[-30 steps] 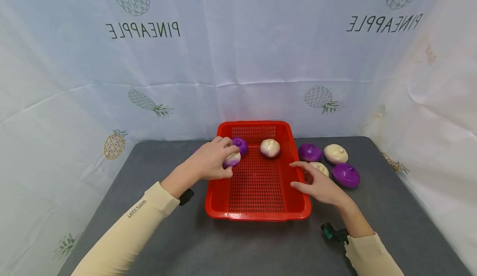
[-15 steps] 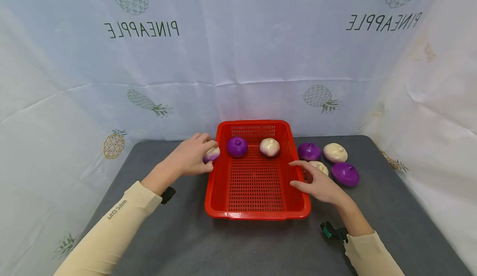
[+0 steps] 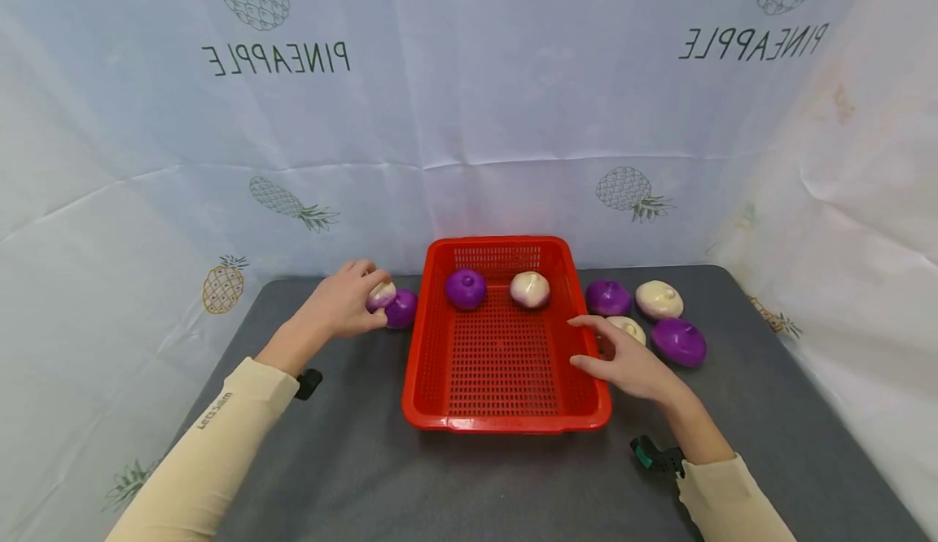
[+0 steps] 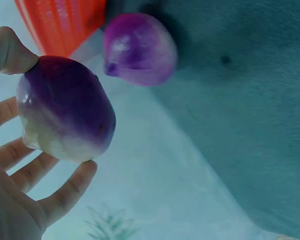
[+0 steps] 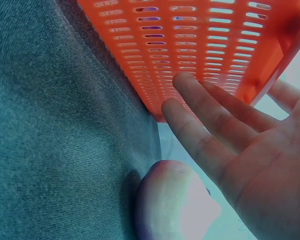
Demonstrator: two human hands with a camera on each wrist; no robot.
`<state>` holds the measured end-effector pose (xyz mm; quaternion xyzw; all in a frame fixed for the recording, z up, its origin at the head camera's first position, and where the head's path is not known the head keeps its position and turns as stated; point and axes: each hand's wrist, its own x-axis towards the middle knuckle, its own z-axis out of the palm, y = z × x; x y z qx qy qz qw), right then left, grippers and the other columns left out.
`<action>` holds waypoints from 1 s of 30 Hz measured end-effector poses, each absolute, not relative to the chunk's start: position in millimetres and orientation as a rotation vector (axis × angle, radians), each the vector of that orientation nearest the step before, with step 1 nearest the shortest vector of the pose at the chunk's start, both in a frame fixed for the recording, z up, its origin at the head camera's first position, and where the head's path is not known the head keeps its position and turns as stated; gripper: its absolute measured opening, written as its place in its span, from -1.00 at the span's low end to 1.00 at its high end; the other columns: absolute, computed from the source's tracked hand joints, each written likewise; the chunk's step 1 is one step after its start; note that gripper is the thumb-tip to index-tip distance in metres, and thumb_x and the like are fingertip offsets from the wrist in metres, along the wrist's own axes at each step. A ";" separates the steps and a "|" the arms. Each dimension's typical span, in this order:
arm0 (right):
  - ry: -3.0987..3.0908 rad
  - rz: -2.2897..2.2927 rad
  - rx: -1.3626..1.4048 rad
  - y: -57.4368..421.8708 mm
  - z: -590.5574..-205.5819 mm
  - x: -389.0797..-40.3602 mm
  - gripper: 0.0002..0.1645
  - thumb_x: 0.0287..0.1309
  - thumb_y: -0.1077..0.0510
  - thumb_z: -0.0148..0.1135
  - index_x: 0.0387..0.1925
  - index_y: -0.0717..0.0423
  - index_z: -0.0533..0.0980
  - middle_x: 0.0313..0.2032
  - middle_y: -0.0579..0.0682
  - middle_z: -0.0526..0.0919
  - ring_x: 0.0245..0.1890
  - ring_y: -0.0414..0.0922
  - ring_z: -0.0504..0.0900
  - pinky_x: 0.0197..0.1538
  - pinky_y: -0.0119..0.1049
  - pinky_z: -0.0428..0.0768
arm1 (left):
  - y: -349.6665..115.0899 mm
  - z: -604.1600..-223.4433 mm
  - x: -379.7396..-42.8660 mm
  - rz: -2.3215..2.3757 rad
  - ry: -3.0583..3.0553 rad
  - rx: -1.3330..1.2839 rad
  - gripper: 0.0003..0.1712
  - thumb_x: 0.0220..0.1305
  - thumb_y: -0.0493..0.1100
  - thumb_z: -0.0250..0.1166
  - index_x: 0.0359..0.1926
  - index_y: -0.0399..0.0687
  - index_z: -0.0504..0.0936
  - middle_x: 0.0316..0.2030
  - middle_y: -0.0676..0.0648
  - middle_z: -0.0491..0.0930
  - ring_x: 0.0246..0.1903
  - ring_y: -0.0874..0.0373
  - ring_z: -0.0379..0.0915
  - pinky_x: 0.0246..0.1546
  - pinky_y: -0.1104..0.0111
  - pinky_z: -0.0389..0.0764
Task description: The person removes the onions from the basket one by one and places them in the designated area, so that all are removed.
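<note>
One pale turnip (image 3: 380, 295) is pinched in your left hand (image 3: 343, 302), so lower it gently without knocking the purple turnip (image 3: 402, 311), your right hand (image 3: 626, 365) loosely spread beside the basket (image 3: 506, 425).

A basket (image 3: 506, 424) sits at the middle of a table (image 3: 330, 469), its far end toward the curtain (image 3: 506, 135) behind. Inside, toward the back, a left bulb (image 3: 466, 289) and a right bulb (image 3: 530, 290) lie side by side, apart. Left of the basket, a person's left hand (image 3: 339, 302) holds a raised bulb (image 3: 380, 296); between it and the basket, a lone bulb (image 3: 401, 310) rests on the table. At the basket's right side is the right hand (image 3: 623, 360), near a cluster of four bulbs (image 3: 679, 343) on the table, two behind and two in front.
</note>
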<state>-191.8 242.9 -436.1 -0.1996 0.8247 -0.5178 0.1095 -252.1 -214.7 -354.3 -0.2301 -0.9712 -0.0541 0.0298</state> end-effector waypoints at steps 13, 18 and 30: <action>2.437 -1.519 -0.571 243.5 -435.8 -191.3 -0.26 0.27 0.06 0.37 0.38 0.12 0.29 0.17 0.27 0.47 0.05 0.16 0.57 -0.13 -0.18 0.75 | -248.7 -383.8 -268.7 -0.164 -3.061 -0.523 -0.40 0.15 -0.06 0.31 0.22 -0.14 0.54 0.14 -0.29 0.40 0.11 -0.27 0.30 -0.01 -0.18 0.53; 2.429 -1.526 -0.569 243.6 -436.0 -190.9 -0.25 0.26 0.06 0.37 0.38 0.12 0.28 0.18 0.27 0.46 0.06 0.16 0.57 -0.13 -0.18 0.75 | -259.4 -396.0 -273.7 -0.206 -3.065 -0.455 -0.40 0.18 -0.04 0.33 0.23 -0.16 0.53 0.17 -0.32 0.38 0.18 -0.32 0.26 0.01 -0.23 0.51; 2.428 -1.533 -0.568 243.2 -437.0 -191.6 -0.27 0.29 0.06 0.36 0.38 0.15 0.28 0.19 0.26 0.46 0.07 0.15 0.58 -0.11 -0.17 0.75 | -264.4 -424.6 -282.4 -0.323 -3.087 -0.287 -0.39 0.18 0.00 0.30 0.23 -0.16 0.52 0.18 -0.35 0.37 0.09 -0.30 0.27 -0.08 -0.21 0.51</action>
